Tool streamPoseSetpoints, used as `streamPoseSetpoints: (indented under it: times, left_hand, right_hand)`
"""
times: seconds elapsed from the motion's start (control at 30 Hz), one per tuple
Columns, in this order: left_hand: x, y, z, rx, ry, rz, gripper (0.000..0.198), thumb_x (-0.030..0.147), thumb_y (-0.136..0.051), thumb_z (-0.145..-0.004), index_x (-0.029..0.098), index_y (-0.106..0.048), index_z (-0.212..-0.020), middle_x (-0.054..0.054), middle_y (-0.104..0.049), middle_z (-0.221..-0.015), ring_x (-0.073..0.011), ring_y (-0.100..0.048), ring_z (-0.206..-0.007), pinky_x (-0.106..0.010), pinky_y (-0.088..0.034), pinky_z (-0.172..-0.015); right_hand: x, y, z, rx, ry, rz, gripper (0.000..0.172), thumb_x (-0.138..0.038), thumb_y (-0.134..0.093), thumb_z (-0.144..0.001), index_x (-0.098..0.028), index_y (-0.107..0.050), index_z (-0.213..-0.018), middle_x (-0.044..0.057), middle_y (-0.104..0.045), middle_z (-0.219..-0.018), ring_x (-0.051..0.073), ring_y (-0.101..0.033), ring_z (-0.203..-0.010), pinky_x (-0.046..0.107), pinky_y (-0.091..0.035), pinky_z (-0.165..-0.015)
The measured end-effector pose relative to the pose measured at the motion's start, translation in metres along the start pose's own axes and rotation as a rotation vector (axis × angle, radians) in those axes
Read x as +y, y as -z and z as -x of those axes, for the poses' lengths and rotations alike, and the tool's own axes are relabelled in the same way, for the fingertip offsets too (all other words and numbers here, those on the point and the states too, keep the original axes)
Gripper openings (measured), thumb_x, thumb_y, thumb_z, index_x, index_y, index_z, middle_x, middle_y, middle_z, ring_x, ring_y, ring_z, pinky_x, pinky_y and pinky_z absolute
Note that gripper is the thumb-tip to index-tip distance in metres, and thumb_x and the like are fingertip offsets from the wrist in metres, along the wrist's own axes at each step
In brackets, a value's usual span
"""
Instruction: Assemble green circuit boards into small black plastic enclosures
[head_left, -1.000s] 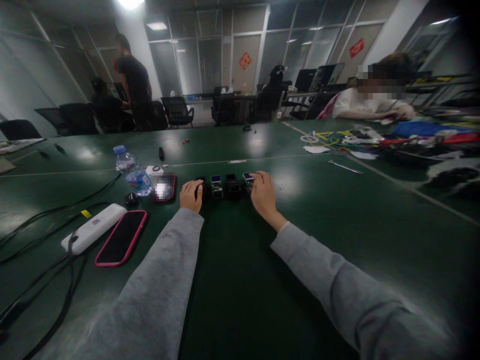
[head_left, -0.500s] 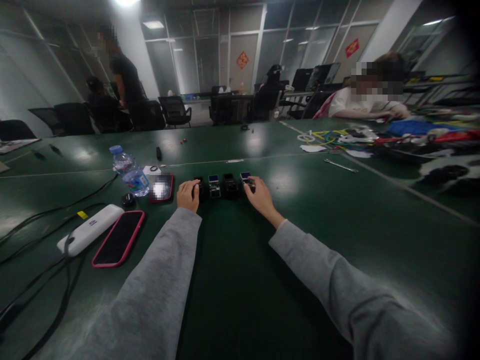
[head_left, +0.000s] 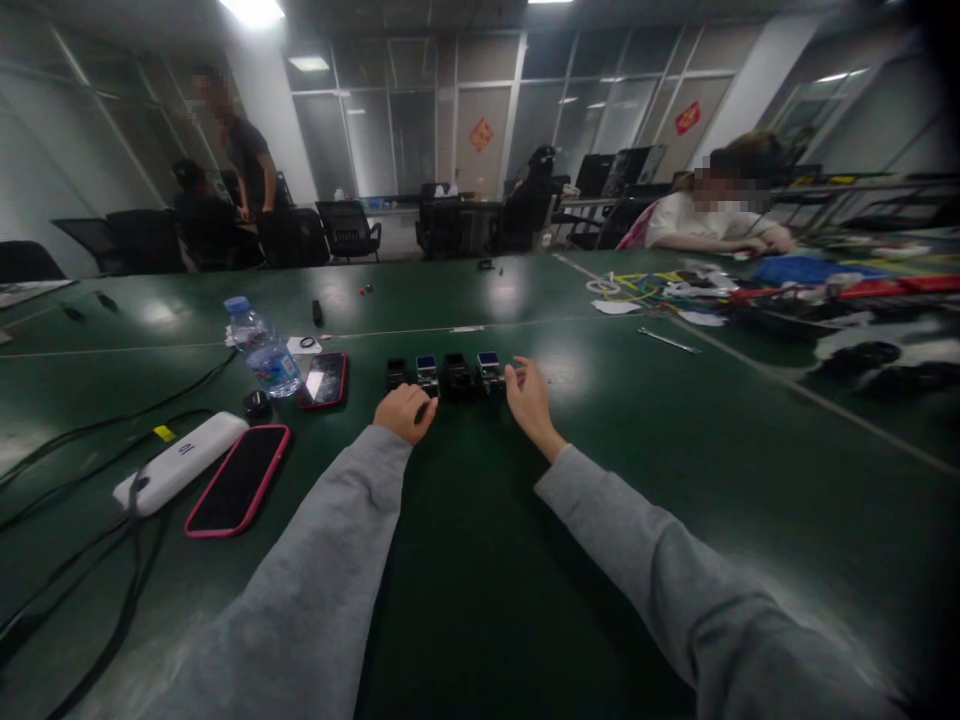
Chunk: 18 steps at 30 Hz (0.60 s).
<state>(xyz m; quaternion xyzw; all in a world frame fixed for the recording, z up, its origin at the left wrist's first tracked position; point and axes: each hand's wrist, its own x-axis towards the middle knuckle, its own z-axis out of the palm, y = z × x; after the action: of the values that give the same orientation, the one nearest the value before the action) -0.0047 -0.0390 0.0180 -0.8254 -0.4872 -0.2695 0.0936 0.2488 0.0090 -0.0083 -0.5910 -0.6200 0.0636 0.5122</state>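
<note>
In a row on the green table stand several small box-like devices: a black one (head_left: 396,371) at the left end, one with a screen and bare circuit board (head_left: 426,366), another black one (head_left: 457,375), and a second screened board (head_left: 489,368) at the right end. My left hand (head_left: 403,412) is in front of the two left devices, its fingers curled in and nothing visible in them. Just right of the right-end device is my right hand (head_left: 531,398), open, thumb and fingers apart. Whether its thumb touches that device is unclear.
On the left are a water bottle (head_left: 262,348), a phone (head_left: 324,381), a white power bank (head_left: 180,463), a pink-rimmed phone (head_left: 238,482) and black cables. A wrench (head_left: 669,341) and tangled cables (head_left: 637,285) lie right. A person (head_left: 712,220) sits at the far right.
My left hand has left the left-end black device and moved right and nearer me. My right hand has drawn off the right-end device, slightly rightward, with its fingers opening.
</note>
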Motion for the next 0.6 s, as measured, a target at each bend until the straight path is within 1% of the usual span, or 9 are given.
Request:
streamPoseSetpoints:
  times: [0.07, 0.1, 0.17, 0.23, 0.33, 0.47, 0.6]
  left_hand:
    - [0.013, -0.003, 0.001, -0.251, -0.085, 0.026, 0.041, 0.043, -0.031, -0.092, 0.02, -0.058, -0.073, -0.004, -0.062, -0.074, -0.0162, -0.054, -0.071, -0.029, -0.041, -0.063]
    - [0.018, -0.005, 0.001, -0.357, -0.119, 0.046, 0.041, 0.045, -0.033, -0.092, 0.02, -0.058, -0.071, -0.003, -0.061, -0.072, -0.0152, -0.054, -0.068, -0.027, -0.04, -0.06]
    - [0.023, -0.008, 0.0, -0.426, -0.109, 0.047, 0.041, 0.045, -0.032, -0.092, 0.02, -0.057, -0.072, -0.003, -0.062, -0.073, -0.0143, -0.054, -0.067, -0.026, -0.038, -0.058]
    - [0.024, -0.01, 0.0, -0.43, -0.084, 0.037, 0.041, 0.045, -0.032, -0.092, 0.02, -0.057, -0.072, -0.003, -0.062, -0.075, -0.0143, -0.054, -0.067, -0.027, -0.038, -0.058]
    - [0.022, -0.01, 0.0, -0.433, -0.068, 0.033, 0.041, 0.045, -0.032, -0.092, 0.02, -0.057, -0.072, -0.002, -0.062, -0.075, -0.0146, -0.055, -0.068, -0.027, -0.039, -0.058]
    - [0.023, -0.008, 0.0, -0.432, -0.067, 0.034, 0.041, 0.045, -0.033, -0.092, 0.02, -0.058, -0.073, -0.002, -0.063, -0.075, -0.0152, -0.056, -0.069, -0.027, -0.04, -0.059]
    - [0.025, -0.007, -0.001, -0.427, -0.061, 0.033, 0.041, 0.044, -0.033, -0.092, 0.02, -0.059, -0.072, -0.003, -0.063, -0.075, -0.0146, -0.056, -0.069, -0.027, -0.04, -0.059]
  right_hand:
    - [-0.002, 0.001, 0.002, -0.017, 0.024, 0.019, 0.041, -0.045, -0.039, -0.092, -0.016, -0.049, -0.121, 0.01, -0.057, -0.094, 0.022, -0.055, -0.081, 0.04, -0.048, -0.078]
    - [-0.005, 0.001, 0.004, -0.034, 0.046, 0.032, 0.042, -0.045, -0.04, -0.092, -0.017, -0.049, -0.122, 0.011, -0.056, -0.098, 0.022, -0.056, -0.083, 0.04, -0.048, -0.078]
    - [-0.011, 0.001, 0.008, -0.078, 0.107, 0.07, 0.044, -0.045, -0.043, -0.091, -0.019, -0.047, -0.126, 0.012, -0.053, -0.108, 0.024, -0.056, -0.088, 0.041, -0.049, -0.078]
    - [-0.018, 0.001, 0.011, -0.125, 0.17, 0.131, 0.046, -0.042, -0.046, -0.09, -0.019, -0.044, -0.129, 0.013, -0.049, -0.117, 0.026, -0.056, -0.094, 0.041, -0.05, -0.08]
    - [-0.024, 0.001, 0.013, -0.187, 0.232, 0.236, 0.05, -0.036, -0.049, -0.087, -0.017, -0.041, -0.133, 0.015, -0.047, -0.12, 0.029, -0.054, -0.099, 0.042, -0.051, -0.079]
    - [-0.024, 0.0, 0.013, -0.252, 0.248, 0.31, 0.055, -0.032, -0.051, -0.085, -0.016, -0.036, -0.135, 0.016, -0.046, -0.12, 0.031, -0.053, -0.102, 0.044, -0.051, -0.078]
    - [-0.023, 0.0, 0.013, -0.293, 0.242, 0.323, 0.056, -0.029, -0.051, -0.085, -0.017, -0.034, -0.137, 0.016, -0.047, -0.12, 0.031, -0.054, -0.101, 0.044, -0.051, -0.077]
